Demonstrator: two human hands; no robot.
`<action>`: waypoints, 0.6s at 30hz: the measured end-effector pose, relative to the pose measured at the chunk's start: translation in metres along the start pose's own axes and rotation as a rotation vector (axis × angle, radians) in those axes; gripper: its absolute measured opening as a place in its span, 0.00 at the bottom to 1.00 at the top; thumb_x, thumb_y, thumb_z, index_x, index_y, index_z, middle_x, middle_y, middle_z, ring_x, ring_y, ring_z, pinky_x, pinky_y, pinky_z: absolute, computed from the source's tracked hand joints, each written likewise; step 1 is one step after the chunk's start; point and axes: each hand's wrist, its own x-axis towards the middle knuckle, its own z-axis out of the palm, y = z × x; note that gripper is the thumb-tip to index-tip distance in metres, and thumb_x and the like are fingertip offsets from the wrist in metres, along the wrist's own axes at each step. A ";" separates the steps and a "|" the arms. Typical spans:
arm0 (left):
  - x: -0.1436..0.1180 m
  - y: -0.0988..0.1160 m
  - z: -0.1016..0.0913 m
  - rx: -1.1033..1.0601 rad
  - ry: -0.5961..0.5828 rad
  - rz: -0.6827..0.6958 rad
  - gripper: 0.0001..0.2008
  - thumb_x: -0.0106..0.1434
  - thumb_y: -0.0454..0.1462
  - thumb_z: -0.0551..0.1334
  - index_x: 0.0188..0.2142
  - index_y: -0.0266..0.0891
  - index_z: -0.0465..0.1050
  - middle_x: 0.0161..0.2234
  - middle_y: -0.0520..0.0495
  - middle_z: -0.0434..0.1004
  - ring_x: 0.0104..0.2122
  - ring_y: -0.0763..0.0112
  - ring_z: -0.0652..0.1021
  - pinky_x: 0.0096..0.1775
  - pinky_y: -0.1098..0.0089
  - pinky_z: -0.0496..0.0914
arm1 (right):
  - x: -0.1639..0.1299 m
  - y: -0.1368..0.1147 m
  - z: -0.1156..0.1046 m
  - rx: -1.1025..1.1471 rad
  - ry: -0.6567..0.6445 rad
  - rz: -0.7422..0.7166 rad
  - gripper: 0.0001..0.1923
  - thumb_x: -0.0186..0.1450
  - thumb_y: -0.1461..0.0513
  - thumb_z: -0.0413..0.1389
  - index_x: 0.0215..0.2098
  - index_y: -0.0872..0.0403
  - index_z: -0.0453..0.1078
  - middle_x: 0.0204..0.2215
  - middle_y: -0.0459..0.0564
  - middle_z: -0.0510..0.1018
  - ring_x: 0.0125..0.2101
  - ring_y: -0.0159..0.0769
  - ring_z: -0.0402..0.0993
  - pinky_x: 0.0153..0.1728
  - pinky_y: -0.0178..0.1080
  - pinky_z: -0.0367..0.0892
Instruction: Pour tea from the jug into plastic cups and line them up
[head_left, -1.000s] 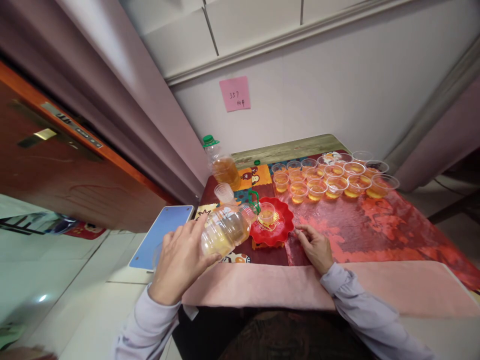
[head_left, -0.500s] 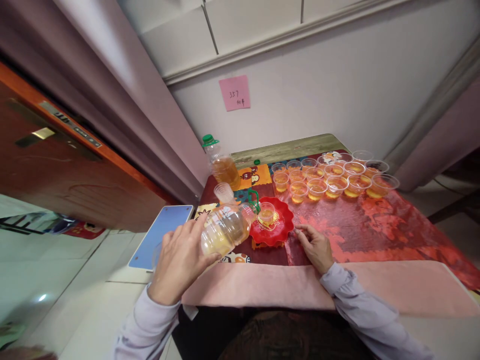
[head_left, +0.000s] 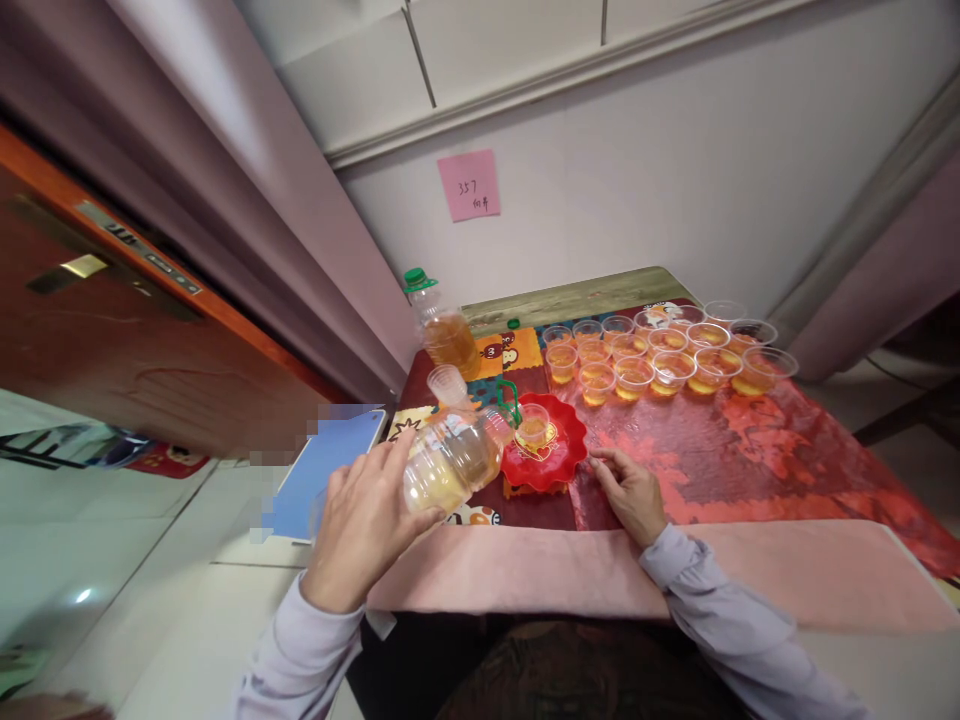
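My left hand (head_left: 367, 525) is wrapped round a clear ribbed plastic bottle (head_left: 450, 465) with yellowish liquid in it. The bottle lies tilted, its mouth pointing right at a small clear plastic cup (head_left: 535, 422). That cup stands on a red scalloped plate (head_left: 571, 468) with a yellow pattern. A green handle (head_left: 508, 400) shows by the bottle's neck. At the plate's right rim, my right hand (head_left: 636, 500) has thumb and fingertips closed together on the edge. Whether liquid is flowing into the cup is hard to make out.
Several clear cups of amber liquid (head_left: 634, 378) stand in rows at the back right. A larger bottle with a green cap (head_left: 448, 340), a clear stack of cups (head_left: 448, 385) and a loose green cap (head_left: 513, 324) are behind. A pink cloth (head_left: 525, 572) runs along the front edge.
The bottle and my left hand have shifted very slightly to the right. My right hand, the plate and the cups stay where they were.
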 end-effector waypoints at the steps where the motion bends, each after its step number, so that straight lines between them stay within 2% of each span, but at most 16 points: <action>1: -0.002 -0.002 0.005 -0.022 0.016 -0.003 0.43 0.59 0.51 0.70 0.70 0.42 0.60 0.63 0.36 0.74 0.59 0.44 0.75 0.53 0.50 0.68 | 0.000 -0.001 0.000 0.004 0.005 -0.004 0.24 0.67 0.43 0.55 0.44 0.52 0.79 0.26 0.50 0.84 0.27 0.41 0.80 0.30 0.40 0.71; 7: -0.019 -0.009 0.045 -0.229 0.141 -0.098 0.46 0.59 0.56 0.68 0.71 0.43 0.58 0.66 0.36 0.70 0.63 0.45 0.73 0.59 0.47 0.68 | 0.000 -0.002 0.000 -0.016 0.016 -0.006 0.25 0.67 0.42 0.55 0.43 0.53 0.79 0.24 0.49 0.82 0.25 0.41 0.79 0.28 0.39 0.70; 13: -0.045 -0.004 0.092 -0.545 0.362 -0.330 0.48 0.59 0.56 0.68 0.71 0.38 0.56 0.66 0.33 0.69 0.63 0.49 0.74 0.65 0.51 0.68 | 0.000 0.002 0.001 -0.033 0.000 0.000 0.25 0.68 0.42 0.54 0.45 0.52 0.79 0.27 0.50 0.84 0.28 0.42 0.81 0.31 0.40 0.72; 18: -0.064 -0.002 0.118 -0.565 0.460 -0.439 0.46 0.61 0.57 0.65 0.71 0.39 0.54 0.67 0.31 0.67 0.65 0.46 0.71 0.66 0.48 0.65 | 0.001 0.006 0.003 -0.054 -0.003 -0.033 0.24 0.68 0.42 0.54 0.44 0.52 0.79 0.25 0.48 0.83 0.26 0.41 0.80 0.29 0.39 0.71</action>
